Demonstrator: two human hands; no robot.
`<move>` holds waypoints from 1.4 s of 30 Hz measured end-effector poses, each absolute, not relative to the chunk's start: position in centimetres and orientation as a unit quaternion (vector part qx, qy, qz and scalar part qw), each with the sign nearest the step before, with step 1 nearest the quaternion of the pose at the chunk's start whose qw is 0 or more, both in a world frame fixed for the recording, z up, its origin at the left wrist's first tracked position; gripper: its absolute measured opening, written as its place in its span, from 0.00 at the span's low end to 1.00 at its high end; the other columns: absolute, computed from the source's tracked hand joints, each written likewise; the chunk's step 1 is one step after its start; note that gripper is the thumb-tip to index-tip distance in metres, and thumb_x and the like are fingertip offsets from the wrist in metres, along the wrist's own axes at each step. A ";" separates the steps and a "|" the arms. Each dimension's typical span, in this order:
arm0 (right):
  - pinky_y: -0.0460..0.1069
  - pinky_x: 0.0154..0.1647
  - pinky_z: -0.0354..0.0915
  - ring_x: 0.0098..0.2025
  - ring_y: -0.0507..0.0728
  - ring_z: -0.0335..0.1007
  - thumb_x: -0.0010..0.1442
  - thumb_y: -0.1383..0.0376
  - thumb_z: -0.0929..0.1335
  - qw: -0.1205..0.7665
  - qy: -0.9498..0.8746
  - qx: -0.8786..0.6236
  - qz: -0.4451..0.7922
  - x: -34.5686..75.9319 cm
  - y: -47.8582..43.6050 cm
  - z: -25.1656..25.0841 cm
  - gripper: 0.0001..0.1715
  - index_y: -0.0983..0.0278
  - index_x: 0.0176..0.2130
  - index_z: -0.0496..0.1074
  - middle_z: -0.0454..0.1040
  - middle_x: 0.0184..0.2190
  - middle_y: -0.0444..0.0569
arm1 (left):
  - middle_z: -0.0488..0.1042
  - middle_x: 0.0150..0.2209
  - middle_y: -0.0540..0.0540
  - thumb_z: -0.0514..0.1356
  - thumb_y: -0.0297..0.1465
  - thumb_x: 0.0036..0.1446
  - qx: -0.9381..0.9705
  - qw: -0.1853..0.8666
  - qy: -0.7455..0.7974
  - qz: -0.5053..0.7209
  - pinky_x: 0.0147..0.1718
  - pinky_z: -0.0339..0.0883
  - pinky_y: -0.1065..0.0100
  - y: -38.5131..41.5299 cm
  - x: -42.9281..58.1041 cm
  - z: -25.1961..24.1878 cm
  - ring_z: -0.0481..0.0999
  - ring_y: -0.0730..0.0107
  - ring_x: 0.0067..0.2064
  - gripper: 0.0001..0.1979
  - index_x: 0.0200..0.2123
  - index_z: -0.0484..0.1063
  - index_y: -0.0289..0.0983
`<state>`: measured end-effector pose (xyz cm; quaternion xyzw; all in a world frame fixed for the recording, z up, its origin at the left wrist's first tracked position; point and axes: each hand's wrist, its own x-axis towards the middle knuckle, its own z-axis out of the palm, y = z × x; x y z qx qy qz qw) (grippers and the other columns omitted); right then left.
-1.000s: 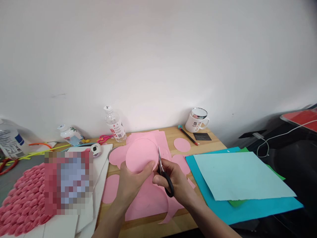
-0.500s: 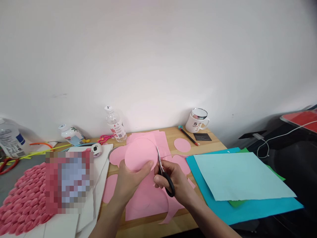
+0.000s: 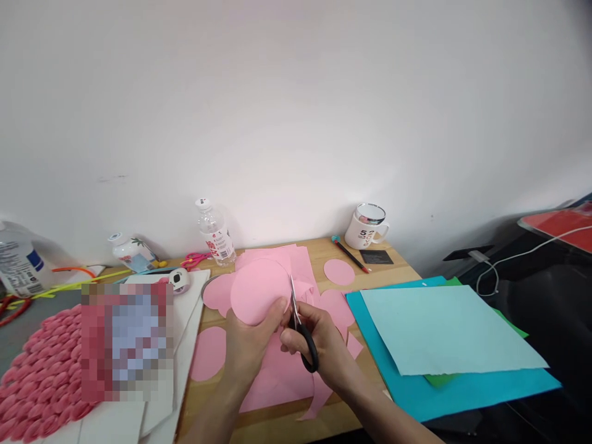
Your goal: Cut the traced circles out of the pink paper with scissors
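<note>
Your left hand pinches pink paper circle over pink sheets; thumb lies on top, other fingers mostly hidden. Your right hand has fingers closed around handles of black scissors, blades at circle's right edge. Since half second ago, thin offcut draws in, curls beside blades. This suggests edge trimming advances.

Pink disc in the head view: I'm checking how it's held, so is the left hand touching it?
Touching. The head view shows the left hand with its thumb over the lower right edge of the pink disc.
</note>
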<state>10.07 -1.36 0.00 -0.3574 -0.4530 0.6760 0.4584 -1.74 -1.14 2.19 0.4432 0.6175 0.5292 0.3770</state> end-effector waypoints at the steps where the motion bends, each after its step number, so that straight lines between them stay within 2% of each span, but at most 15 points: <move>1: 0.44 0.24 0.51 0.22 0.47 0.53 0.42 0.56 0.77 0.462 -0.453 -0.350 0.677 10.2 -1.3 0.0 0.22 0.65 0.25 0.65 0.62 0.19 0.39 | 0.75 0.20 0.47 0.66 0.35 0.43 0.445 0.380 0.618 0.525 0.23 0.71 0.69 -1.1 -1.8 2.2 0.76 0.65 0.25 0.10 0.20 0.74 0.34; 5: 0.44 0.24 0.47 0.24 0.47 0.49 0.41 0.57 0.78 0.464 -0.465 -0.332 0.677 10.7 -0.9 -0.1 0.24 0.65 0.27 0.65 0.59 0.21 0.38 | 0.79 0.25 0.44 0.66 0.36 0.44 0.469 0.382 0.614 0.508 0.26 0.73 0.67 -1.1 -2.2 2.1 0.78 0.61 0.29 0.10 0.26 0.77 0.33; 12: 0.45 0.25 0.46 0.25 0.48 0.47 0.44 0.55 0.77 0.460 -0.477 -0.313 0.680 10.9 -0.9 -0.4 0.24 0.65 0.30 0.64 0.57 0.22 0.38 | 0.80 0.26 0.43 0.65 0.36 0.46 0.482 0.389 0.607 0.498 0.27 0.74 0.68 -1.0 -2.3 1.9 0.79 0.62 0.29 0.11 0.28 0.78 0.33; 22: 0.45 0.24 0.45 0.23 0.47 0.47 0.43 0.56 0.77 0.457 -0.475 -0.330 0.676 11.0 -0.8 -0.4 0.23 0.65 0.27 0.64 0.57 0.20 0.38 | 0.80 0.26 0.45 0.65 0.37 0.45 0.479 0.392 0.623 0.478 0.27 0.73 0.69 -0.9 -2.5 2.3 0.79 0.63 0.29 0.11 0.28 0.78 0.33; 29: 0.44 0.21 0.47 0.21 0.47 0.47 0.45 0.61 0.75 0.458 -0.477 -0.350 0.664 10.9 -1.1 0.1 0.17 0.65 0.24 0.64 0.58 0.18 0.37 | 0.78 0.24 0.45 0.64 0.37 0.45 0.486 0.398 0.615 0.475 0.25 0.71 0.68 -0.9 -2.7 2.4 0.76 0.65 0.27 0.11 0.25 0.77 0.33; 35: 0.44 0.21 0.52 0.19 0.47 0.53 0.44 0.66 0.72 0.443 -0.472 -0.380 0.661 10.8 -1.1 0.6 0.12 0.64 0.23 0.64 0.63 0.16 0.38 | 0.74 0.22 0.48 0.65 0.35 0.44 0.478 0.403 0.612 0.484 0.23 0.68 0.71 -1.0 -2.8 2.6 0.73 0.69 0.25 0.09 0.23 0.74 0.34; 40: 0.45 0.22 0.54 0.20 0.49 0.57 0.46 0.62 0.72 0.450 -0.473 -0.390 0.649 10.2 -1.2 0.4 0.14 0.64 0.21 0.64 0.63 0.15 0.40 | 0.62 0.12 0.54 0.62 0.38 0.47 0.463 0.402 0.594 0.520 0.16 0.61 0.74 -1.2 -2.3 2.2 0.63 0.76 0.17 0.19 0.12 0.62 0.37; 42: 0.45 0.22 0.54 0.20 0.49 0.56 0.45 0.59 0.73 0.448 -0.469 -0.390 0.654 9.9 -1.2 0.1 0.16 0.64 0.22 0.64 0.62 0.15 0.39 | 0.65 0.12 0.52 0.62 0.39 0.47 0.444 0.396 0.601 0.533 0.16 0.63 0.72 -1.4 -1.9 2.2 0.66 0.73 0.17 0.19 0.12 0.64 0.37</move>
